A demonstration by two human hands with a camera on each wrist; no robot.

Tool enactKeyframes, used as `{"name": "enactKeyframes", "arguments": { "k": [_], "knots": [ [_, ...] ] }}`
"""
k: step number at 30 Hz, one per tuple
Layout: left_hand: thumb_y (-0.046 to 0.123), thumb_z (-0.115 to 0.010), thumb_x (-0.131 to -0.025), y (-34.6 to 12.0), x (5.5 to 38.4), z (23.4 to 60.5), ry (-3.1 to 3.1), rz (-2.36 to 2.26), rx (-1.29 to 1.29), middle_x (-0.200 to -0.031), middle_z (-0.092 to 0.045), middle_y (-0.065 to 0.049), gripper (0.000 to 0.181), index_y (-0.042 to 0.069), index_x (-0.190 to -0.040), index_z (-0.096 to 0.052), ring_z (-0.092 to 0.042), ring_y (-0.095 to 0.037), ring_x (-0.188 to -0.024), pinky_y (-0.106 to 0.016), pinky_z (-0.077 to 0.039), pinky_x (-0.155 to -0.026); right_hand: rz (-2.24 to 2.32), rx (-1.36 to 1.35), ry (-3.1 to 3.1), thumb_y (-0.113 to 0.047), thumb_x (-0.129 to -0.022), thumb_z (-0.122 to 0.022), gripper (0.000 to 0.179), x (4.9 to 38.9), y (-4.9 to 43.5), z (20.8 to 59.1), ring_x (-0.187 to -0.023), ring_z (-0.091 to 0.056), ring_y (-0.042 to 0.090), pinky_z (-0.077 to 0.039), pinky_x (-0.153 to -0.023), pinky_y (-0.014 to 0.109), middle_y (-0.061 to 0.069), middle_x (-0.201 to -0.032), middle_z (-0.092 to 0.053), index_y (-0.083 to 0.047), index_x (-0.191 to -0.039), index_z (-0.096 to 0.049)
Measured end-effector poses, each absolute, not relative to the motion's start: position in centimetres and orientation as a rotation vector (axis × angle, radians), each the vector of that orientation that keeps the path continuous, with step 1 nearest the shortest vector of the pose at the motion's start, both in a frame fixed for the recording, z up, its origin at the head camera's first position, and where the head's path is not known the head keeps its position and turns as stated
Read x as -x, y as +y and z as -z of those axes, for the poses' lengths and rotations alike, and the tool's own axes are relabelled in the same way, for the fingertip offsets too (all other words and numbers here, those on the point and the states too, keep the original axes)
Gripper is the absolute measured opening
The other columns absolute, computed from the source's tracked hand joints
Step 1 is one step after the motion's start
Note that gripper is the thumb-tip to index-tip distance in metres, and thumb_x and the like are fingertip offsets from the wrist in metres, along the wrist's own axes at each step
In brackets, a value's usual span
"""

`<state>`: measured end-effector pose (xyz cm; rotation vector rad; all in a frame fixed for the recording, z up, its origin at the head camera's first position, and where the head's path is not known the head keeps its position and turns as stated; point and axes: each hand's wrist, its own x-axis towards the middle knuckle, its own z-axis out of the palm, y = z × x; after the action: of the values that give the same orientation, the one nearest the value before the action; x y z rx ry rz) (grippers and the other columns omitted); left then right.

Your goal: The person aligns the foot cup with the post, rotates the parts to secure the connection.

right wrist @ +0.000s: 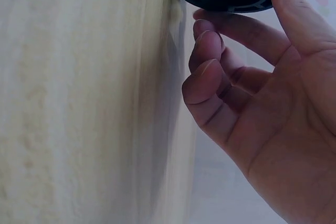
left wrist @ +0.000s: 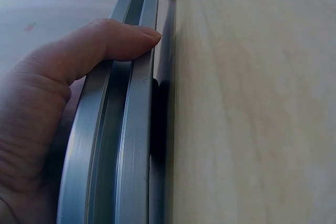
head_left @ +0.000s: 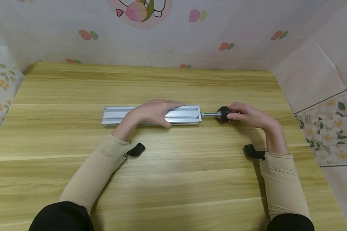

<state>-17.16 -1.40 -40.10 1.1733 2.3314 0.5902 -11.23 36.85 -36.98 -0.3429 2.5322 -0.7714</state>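
Observation:
A silver slotted aluminium profile [head_left: 185, 113] lies lengthwise on the wooden table. My left hand [head_left: 151, 112] grips it across its width near the middle, the thumb on the near side; the far fingers are mostly hidden. In the left wrist view that thumb rests over the slot of the profile [left wrist: 134, 140]. From the profile's right end plate sticks out a threaded rod [head_left: 210, 114] with nuts, ending in a round black levelling foot [head_left: 224, 114]. My right hand [head_left: 250, 116] pinches this foot between thumb and fingers. Its hollow underside shows in the right wrist view, the other fingers loosely curled below.
The wooden table [head_left: 173, 179] spans the view, its far edge meeting a fruit-printed cloth [head_left: 173, 48]. Flower-patterned cloths hang at the left and right sides. A small black wrist camera [head_left: 137, 149] juts from the left sleeve, another camera [head_left: 253, 152] from the right.

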Motion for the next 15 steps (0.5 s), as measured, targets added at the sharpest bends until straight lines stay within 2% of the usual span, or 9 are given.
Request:
{"name": "enactKeyframes", "arguments": {
  "k": [4, 7, 9, 11, 13, 15],
  "knots": [
    [0.031, -0.069, -0.079, -1.45, 17.17, 40.11, 2.328, -0.596, -1.167, -0.164, -0.043, -0.002, 0.094, 0.031, -0.164, -0.029, -0.039, -0.023, -0.153, -0.049, -0.031, -0.125, 0.754, 0.336, 2.524, -0.024, -0.106, -0.056, 0.020, 11.26, 36.85, 36.86, -0.095, -0.050, 0.014, -0.042, -0.081, 0.025, 0.005, -0.112, -0.058, -0.010, -0.102, -0.070],
    [0.030, -0.069, -0.079, -1.46, 17.16, 40.11, 2.327, -0.599, -1.167, -0.164, -0.043, -0.002, 0.094, 0.030, -0.164, -0.029, -0.039, -0.023, -0.153, -0.049, -0.032, -0.125, 0.771, 0.318, 2.507, -0.025, -0.105, -0.058, 0.030, 11.18, 36.85, 36.76, -0.097, -0.054, 0.014, -0.044, -0.082, 0.024, 0.007, -0.115, -0.061, -0.010, -0.129, -0.067],
    [0.031, -0.069, -0.079, -1.46, 17.14, 40.11, 2.328, -0.598, -1.172, -0.163, -0.043, -0.002, 0.094, 0.030, -0.164, -0.029, -0.039, -0.023, -0.153, -0.049, -0.032, -0.125, 0.787, 0.310, 2.500, -0.024, -0.102, -0.062, 0.046, 11.16, 36.82, 36.77, -0.102, -0.056, 0.014, -0.046, -0.084, 0.022, 0.008, -0.124, -0.062, -0.013, -0.146, -0.056],
    [0.031, -0.070, -0.079, -1.43, 17.13, 40.09, 2.329, -0.597, -1.179, -0.163, -0.043, -0.002, 0.093, 0.029, -0.164, -0.029, -0.040, -0.023, -0.153, -0.049, -0.032, -0.125, 0.840, 0.307, 2.487, -0.020, -0.097, -0.070, 0.065, 11.20, 36.71, 36.83, -0.107, -0.058, 0.017, -0.049, -0.087, 0.022, 0.011, -0.133, -0.059, -0.015, -0.156, -0.044],
    [0.031, -0.070, -0.079, -1.42, 17.14, 40.07, 2.331, -0.597, -1.184, -0.163, -0.043, -0.002, 0.093, 0.029, -0.163, -0.030, -0.040, -0.023, -0.152, -0.049, -0.032, -0.125, 0.896, 0.302, 2.483, -0.015, -0.090, -0.079, 0.074, 11.25, 36.49, 36.85, -0.110, -0.057, 0.019, -0.051, -0.089, 0.022, 0.010, -0.140, -0.054, -0.014, -0.155, -0.043],
    [0.031, -0.070, -0.079, -1.43, 17.13, 40.04, 2.330, -0.597, -1.187, -0.163, -0.044, -0.002, 0.093, 0.028, -0.163, -0.030, -0.040, -0.023, -0.152, -0.049, -0.032, -0.124, 0.951, 0.304, 2.486, -0.009, -0.083, -0.084, 0.079, 11.31, 36.22, 36.86, -0.107, -0.058, 0.021, -0.052, -0.089, 0.024, 0.012, -0.139, -0.053, -0.010, -0.150, -0.044]
  ]
}}
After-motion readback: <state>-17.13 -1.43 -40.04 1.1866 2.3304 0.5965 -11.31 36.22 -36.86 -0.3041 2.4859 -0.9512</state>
